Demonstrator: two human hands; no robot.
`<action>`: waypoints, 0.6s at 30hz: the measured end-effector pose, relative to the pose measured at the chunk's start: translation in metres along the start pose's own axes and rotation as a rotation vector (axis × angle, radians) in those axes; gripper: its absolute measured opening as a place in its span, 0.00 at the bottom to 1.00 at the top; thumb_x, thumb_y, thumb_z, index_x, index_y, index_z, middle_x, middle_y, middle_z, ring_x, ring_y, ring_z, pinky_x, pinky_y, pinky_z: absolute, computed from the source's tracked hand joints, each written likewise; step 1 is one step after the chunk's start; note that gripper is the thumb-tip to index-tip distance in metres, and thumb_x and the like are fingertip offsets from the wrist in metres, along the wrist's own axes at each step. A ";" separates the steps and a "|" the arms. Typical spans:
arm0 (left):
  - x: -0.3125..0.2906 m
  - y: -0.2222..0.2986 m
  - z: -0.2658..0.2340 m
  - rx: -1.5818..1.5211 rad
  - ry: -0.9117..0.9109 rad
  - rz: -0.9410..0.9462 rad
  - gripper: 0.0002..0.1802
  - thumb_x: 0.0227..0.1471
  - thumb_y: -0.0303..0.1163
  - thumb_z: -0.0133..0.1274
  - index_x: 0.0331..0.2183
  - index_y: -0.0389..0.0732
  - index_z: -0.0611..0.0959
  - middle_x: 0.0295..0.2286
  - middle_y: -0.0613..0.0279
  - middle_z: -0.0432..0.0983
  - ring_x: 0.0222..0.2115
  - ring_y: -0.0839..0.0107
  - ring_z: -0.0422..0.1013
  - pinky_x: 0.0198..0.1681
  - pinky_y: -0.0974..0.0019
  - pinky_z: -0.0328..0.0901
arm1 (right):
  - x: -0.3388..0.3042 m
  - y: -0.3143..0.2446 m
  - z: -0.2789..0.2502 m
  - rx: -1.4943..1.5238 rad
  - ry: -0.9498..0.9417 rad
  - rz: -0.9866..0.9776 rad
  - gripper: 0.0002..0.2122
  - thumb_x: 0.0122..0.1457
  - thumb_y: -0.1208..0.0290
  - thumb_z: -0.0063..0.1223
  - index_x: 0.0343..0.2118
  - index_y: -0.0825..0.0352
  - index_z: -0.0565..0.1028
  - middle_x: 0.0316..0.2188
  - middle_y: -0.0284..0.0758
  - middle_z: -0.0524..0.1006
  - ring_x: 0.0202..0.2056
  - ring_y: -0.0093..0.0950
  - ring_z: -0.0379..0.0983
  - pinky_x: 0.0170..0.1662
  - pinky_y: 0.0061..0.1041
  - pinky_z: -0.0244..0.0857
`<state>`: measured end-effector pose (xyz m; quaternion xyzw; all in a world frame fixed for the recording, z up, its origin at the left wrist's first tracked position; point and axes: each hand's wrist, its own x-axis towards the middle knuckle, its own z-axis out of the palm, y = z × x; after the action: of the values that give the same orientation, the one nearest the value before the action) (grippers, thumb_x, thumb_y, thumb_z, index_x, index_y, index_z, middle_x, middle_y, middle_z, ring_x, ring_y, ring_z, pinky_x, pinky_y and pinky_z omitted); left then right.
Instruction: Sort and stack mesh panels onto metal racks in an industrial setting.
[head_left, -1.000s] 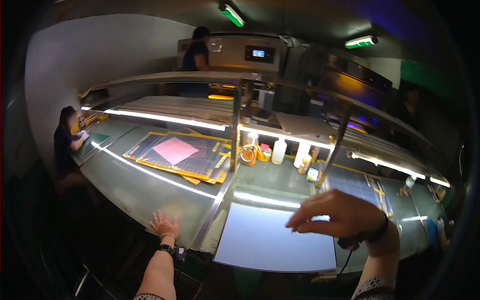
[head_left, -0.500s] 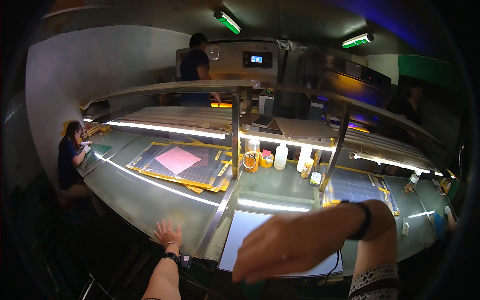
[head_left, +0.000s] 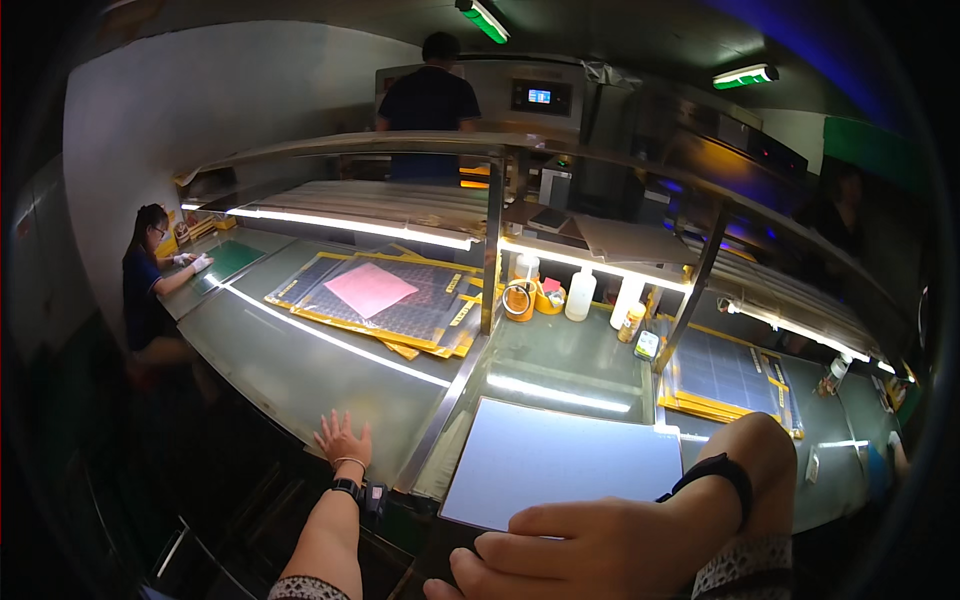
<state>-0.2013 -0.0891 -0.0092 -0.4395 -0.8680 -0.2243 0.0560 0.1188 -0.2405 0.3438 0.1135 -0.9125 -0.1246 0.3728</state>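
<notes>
Fingers (head_left: 347, 421) of the left hand (head_left: 343, 446) spread wide at the near edge of the counter (head_left: 320, 370); the right hand (head_left: 600, 550) curls loosely over the near edge of a pale blue rectangular panel (head_left: 565, 455), any grip unclear. The panel already lies flat, unlifted; work there looks unfinished. Far left, a pink sheet (head_left: 370, 290) tops yellow-edged boards (head_left: 412, 320).

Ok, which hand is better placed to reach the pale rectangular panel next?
Probably the right hand: it overlaps the panel's near edge in view; the left hand lies spread on the bench.
</notes>
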 end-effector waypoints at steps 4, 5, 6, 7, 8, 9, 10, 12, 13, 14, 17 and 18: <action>-0.001 -0.002 0.000 -0.007 -0.016 -0.009 0.30 0.45 0.51 0.47 0.50 0.50 0.70 0.55 0.60 0.55 0.58 0.59 0.46 0.59 0.47 0.35 | 0.002 -0.003 -0.006 0.002 -0.004 0.003 0.14 0.44 0.72 0.50 0.37 0.68 0.71 0.21 0.27 0.66 0.22 0.19 0.63 0.22 0.14 0.56; -0.001 -0.001 0.000 -0.011 -0.014 -0.013 0.30 0.45 0.51 0.47 0.50 0.50 0.70 0.55 0.60 0.55 0.58 0.59 0.46 0.59 0.47 0.35 | 0.003 -0.005 -0.009 -0.002 -0.031 0.008 0.16 0.43 0.73 0.50 0.38 0.67 0.71 0.21 0.27 0.67 0.21 0.18 0.63 0.22 0.14 0.55; 0.000 0.000 0.000 -0.020 -0.015 0.000 0.30 0.45 0.51 0.47 0.50 0.50 0.70 0.55 0.60 0.55 0.58 0.59 0.46 0.60 0.47 0.35 | 0.004 -0.005 -0.011 -0.006 -0.057 0.014 0.17 0.43 0.73 0.51 0.40 0.67 0.72 0.20 0.27 0.67 0.21 0.18 0.63 0.22 0.14 0.55; -0.001 0.000 -0.001 -0.028 -0.018 0.004 0.30 0.45 0.51 0.47 0.50 0.50 0.70 0.55 0.60 0.55 0.58 0.59 0.46 0.60 0.47 0.35 | 0.004 -0.005 -0.011 0.002 -0.059 0.005 0.17 0.43 0.73 0.51 0.40 0.67 0.72 0.20 0.27 0.67 0.21 0.18 0.63 0.22 0.14 0.55; -0.002 0.000 -0.002 -0.029 -0.016 -0.007 0.30 0.45 0.51 0.47 0.50 0.50 0.70 0.55 0.60 0.55 0.58 0.59 0.46 0.60 0.47 0.35 | 0.004 -0.005 -0.011 -0.031 -0.044 -0.002 0.17 0.43 0.73 0.51 0.40 0.67 0.72 0.20 0.27 0.67 0.20 0.18 0.64 0.22 0.14 0.55; -0.001 0.001 -0.002 -0.036 -0.022 -0.005 0.31 0.45 0.51 0.47 0.50 0.50 0.70 0.55 0.60 0.55 0.58 0.59 0.46 0.60 0.47 0.35 | 0.004 -0.005 -0.011 -0.064 -0.029 -0.010 0.18 0.43 0.74 0.51 0.41 0.67 0.72 0.20 0.27 0.67 0.19 0.18 0.64 0.21 0.14 0.54; -0.001 0.000 -0.002 -0.042 -0.028 -0.005 0.31 0.45 0.51 0.47 0.50 0.50 0.70 0.55 0.60 0.55 0.58 0.59 0.45 0.60 0.47 0.35 | 0.004 -0.005 -0.012 -0.055 -0.030 -0.017 0.18 0.43 0.74 0.51 0.41 0.67 0.72 0.20 0.27 0.67 0.19 0.18 0.64 0.21 0.14 0.54; -0.002 -0.002 -0.003 -0.045 -0.027 -0.015 0.31 0.45 0.51 0.48 0.50 0.50 0.70 0.55 0.60 0.55 0.58 0.59 0.45 0.60 0.47 0.35 | 0.005 -0.004 -0.016 0.036 -0.063 0.021 0.17 0.42 0.74 0.52 0.39 0.68 0.72 0.20 0.27 0.68 0.20 0.18 0.64 0.21 0.14 0.54; -0.002 -0.002 -0.002 -0.051 -0.026 -0.009 0.31 0.44 0.51 0.48 0.50 0.50 0.70 0.55 0.60 0.55 0.58 0.59 0.45 0.60 0.47 0.35 | 0.005 -0.003 -0.017 0.041 -0.065 0.017 0.17 0.42 0.74 0.52 0.39 0.68 0.72 0.20 0.27 0.68 0.20 0.18 0.64 0.21 0.14 0.54; -0.002 -0.003 -0.001 -0.052 -0.027 -0.016 0.31 0.44 0.51 0.48 0.50 0.50 0.70 0.55 0.60 0.55 0.58 0.59 0.45 0.60 0.47 0.35 | 0.005 -0.002 -0.019 0.031 -0.106 0.004 0.17 0.42 0.74 0.52 0.39 0.68 0.73 0.20 0.27 0.68 0.20 0.19 0.64 0.21 0.15 0.54; -0.001 -0.002 0.000 -0.043 -0.011 -0.012 0.31 0.45 0.51 0.47 0.51 0.51 0.70 0.55 0.61 0.55 0.58 0.59 0.45 0.60 0.47 0.35 | 0.002 -0.001 -0.012 0.017 -0.114 -0.020 0.16 0.41 0.75 0.52 0.37 0.69 0.73 0.19 0.28 0.68 0.20 0.19 0.64 0.21 0.15 0.55; 0.000 -0.002 0.001 -0.032 -0.009 -0.014 0.31 0.45 0.52 0.47 0.51 0.51 0.70 0.56 0.61 0.55 0.58 0.59 0.45 0.60 0.47 0.35 | 0.000 0.000 -0.008 0.010 -0.082 -0.026 0.15 0.41 0.75 0.52 0.36 0.69 0.73 0.19 0.28 0.67 0.20 0.19 0.64 0.21 0.15 0.55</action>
<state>-0.2027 -0.0903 -0.0107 -0.4353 -0.8676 -0.2364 0.0434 0.1246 -0.2421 0.3494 0.1223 -0.9260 -0.1294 0.3330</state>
